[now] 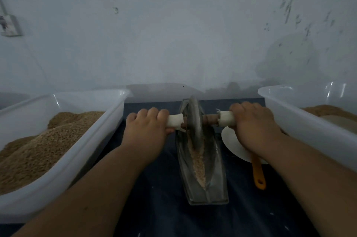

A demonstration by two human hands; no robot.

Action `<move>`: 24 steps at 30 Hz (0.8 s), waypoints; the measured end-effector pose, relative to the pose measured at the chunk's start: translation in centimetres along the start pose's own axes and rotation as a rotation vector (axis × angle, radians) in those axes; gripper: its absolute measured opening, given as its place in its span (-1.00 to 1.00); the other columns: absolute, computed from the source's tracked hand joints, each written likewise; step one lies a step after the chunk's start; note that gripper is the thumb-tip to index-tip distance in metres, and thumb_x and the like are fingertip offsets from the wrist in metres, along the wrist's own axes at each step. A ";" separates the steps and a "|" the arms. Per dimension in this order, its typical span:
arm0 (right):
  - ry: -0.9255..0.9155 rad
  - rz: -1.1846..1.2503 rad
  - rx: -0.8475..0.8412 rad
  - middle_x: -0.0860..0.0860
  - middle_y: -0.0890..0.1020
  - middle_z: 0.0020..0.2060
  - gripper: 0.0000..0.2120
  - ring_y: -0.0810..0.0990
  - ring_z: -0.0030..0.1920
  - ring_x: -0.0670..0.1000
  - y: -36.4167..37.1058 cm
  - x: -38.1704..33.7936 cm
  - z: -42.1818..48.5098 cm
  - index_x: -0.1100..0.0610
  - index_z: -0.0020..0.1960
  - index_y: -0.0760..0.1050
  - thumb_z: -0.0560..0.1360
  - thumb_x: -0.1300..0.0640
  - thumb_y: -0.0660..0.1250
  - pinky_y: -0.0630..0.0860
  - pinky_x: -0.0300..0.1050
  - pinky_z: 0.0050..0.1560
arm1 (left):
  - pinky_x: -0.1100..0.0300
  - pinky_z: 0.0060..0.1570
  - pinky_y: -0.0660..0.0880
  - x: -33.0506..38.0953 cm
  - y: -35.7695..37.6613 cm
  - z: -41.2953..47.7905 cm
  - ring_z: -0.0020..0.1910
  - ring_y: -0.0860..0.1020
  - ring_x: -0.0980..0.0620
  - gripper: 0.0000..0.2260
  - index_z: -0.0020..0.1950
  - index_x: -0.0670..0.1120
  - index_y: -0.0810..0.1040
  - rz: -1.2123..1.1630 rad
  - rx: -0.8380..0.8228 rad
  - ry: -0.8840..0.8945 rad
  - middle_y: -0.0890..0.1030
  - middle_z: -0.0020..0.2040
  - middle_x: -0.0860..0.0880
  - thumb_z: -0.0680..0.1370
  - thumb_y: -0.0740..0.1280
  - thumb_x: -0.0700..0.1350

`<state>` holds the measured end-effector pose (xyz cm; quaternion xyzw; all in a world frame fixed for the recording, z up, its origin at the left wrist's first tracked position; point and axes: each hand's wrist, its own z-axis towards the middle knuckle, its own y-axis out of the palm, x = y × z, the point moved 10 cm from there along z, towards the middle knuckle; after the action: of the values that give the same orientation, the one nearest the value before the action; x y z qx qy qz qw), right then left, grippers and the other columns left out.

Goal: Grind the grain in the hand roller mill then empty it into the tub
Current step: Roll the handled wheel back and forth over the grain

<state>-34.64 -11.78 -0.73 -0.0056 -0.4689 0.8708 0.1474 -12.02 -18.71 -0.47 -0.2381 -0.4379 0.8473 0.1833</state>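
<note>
A boat-shaped metal trough (216, 180) lies lengthwise on the dark table in front of me. A grey metal wheel (194, 119) stands upright in its far half, on a wooden axle with white-wrapped handles. My left hand (148, 130) grips the left handle (174, 120). My right hand (251, 124) grips the right handle (226, 118). Crushed tan grain (199, 165) lies along the trough's groove in front of the wheel. A clear tub (286, 109) at the right holds some ground grain.
A large clear tub (92, 140) heaped with whole tan grain stands at the left. A white scoop (234, 145) with an orange handle (258, 176) lies between the trough and the right tub, partly under my right wrist. A pale wall stands close behind.
</note>
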 end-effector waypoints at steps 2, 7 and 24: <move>-0.022 -0.003 -0.063 -0.03 0.51 -0.09 -0.74 0.44 -0.12 0.04 -0.3 0.1 -0.2 -0.04 0.11 0.42 0.50 -0.09 0.36 0.21 -0.06 -0.12 | 0.03 0.04 0.36 0.1 -0.1 -0.1 0.06 0.48 -0.05 -0.60 0.28 0.04 0.33 0.038 -0.029 0.028 0.47 0.13 0.02 0.59 0.04 0.26; -0.079 0.153 -0.565 -0.11 0.54 -0.14 -0.75 0.52 -0.18 -0.12 -1.4 -0.3 -2.8 -0.10 0.02 0.35 0.51 -0.19 0.35 0.50 -0.12 -0.11 | 0.05 -0.06 0.42 0.7 -1.8 -1.2 -0.01 0.50 -0.01 -0.66 0.17 0.09 0.29 -0.039 -0.182 0.199 0.48 0.06 0.06 0.58 0.03 0.29; -0.074 0.116 -0.291 -0.06 0.51 -0.11 -0.77 0.48 -0.15 -0.04 -0.8 -0.5 -0.9 -0.05 0.03 0.37 0.52 -0.11 0.37 0.50 -0.02 -0.09 | 0.05 -0.14 0.41 0.6 -1.0 -0.1 -0.02 0.52 -0.05 -0.69 0.07 0.05 0.32 -0.077 -0.181 0.176 0.51 0.02 0.04 0.59 0.07 0.28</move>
<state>-33.80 -10.80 -0.62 -0.0220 -0.5942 0.8003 0.0771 -12.41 -17.78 0.19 -0.3102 -0.5037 0.7725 0.2309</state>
